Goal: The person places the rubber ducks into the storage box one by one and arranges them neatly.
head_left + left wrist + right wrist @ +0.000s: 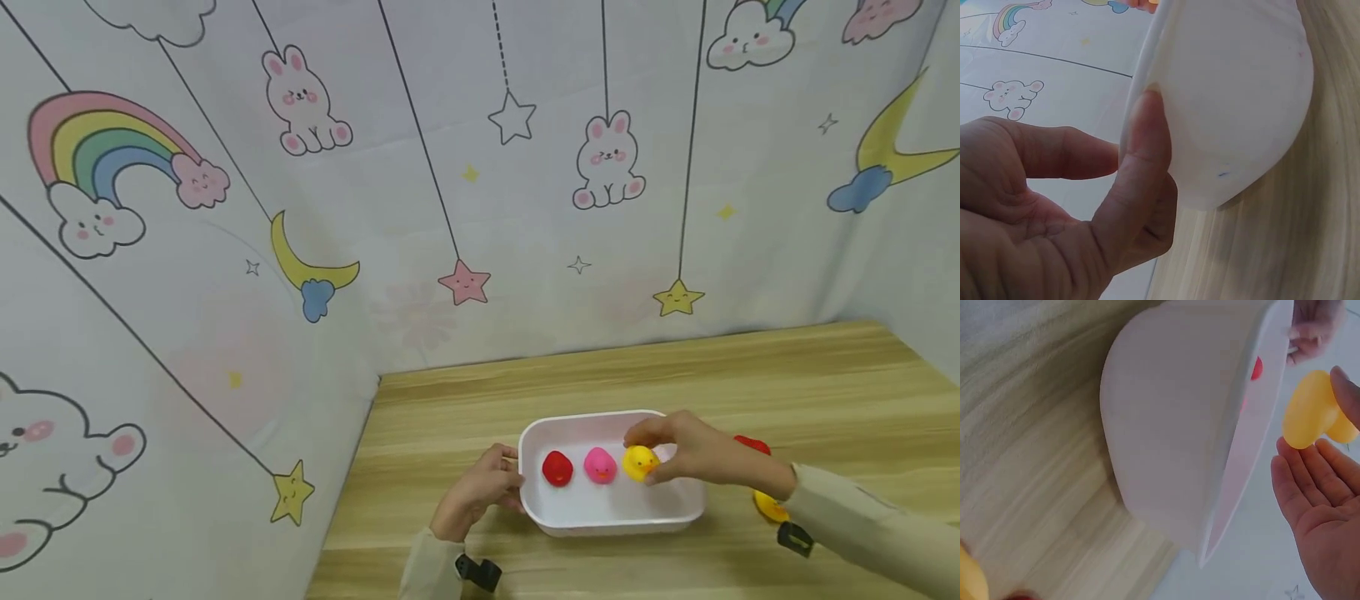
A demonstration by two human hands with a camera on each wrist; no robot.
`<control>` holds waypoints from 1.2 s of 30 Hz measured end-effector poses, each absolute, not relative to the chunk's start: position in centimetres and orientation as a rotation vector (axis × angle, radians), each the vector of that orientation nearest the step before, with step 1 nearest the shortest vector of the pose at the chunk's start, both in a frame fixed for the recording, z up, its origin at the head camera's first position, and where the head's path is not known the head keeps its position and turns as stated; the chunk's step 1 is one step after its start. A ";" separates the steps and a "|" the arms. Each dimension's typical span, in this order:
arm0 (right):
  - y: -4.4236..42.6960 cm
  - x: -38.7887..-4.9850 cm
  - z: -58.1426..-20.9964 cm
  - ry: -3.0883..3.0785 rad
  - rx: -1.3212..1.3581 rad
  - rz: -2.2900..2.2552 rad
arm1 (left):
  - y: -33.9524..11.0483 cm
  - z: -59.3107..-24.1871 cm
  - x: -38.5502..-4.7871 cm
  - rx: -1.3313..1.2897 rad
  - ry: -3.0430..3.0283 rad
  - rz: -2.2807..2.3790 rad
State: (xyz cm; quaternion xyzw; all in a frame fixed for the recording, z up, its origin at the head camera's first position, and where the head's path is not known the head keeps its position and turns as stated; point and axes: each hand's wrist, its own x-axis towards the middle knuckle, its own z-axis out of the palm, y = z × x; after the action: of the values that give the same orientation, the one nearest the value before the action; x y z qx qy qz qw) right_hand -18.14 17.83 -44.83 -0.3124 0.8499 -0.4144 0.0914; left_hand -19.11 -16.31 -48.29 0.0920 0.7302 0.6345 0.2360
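A white rectangular tub (585, 521) stands on the wooden table. My left hand (483, 487) pinches its left rim between thumb and fingers, as the left wrist view (1104, 187) also shows. Over the tub's right half, my right hand (693, 450) holds a yellow duck (639, 463) between thumb and fingertips. In the right wrist view the yellow duck (1311, 409) is at the fingertips of that hand (1329, 494), above the rim. Inside the tub are a red duck (557, 469) at the left and a pink duck (600, 466) in the middle.
Right of the tub, partly behind the right forearm, lie a red object (752, 444) and a yellow one (770, 507) on the table (450, 392). A white curtain (525, 333) printed with rabbits, stars and moons hangs behind the table and at its sides.
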 end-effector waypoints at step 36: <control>9.1 -20.7 -45.7 2.414 -1.443 -0.861 | -15.9 -48.3 -19.1 0.252 2.014 1.742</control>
State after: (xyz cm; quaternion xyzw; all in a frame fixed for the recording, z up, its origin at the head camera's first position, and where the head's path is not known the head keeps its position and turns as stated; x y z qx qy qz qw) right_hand -20.74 9.08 -45.71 -0.4880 0.8167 -0.2913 0.1001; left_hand -19.12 -15.92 -48.34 0.0915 0.7327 0.6335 0.2313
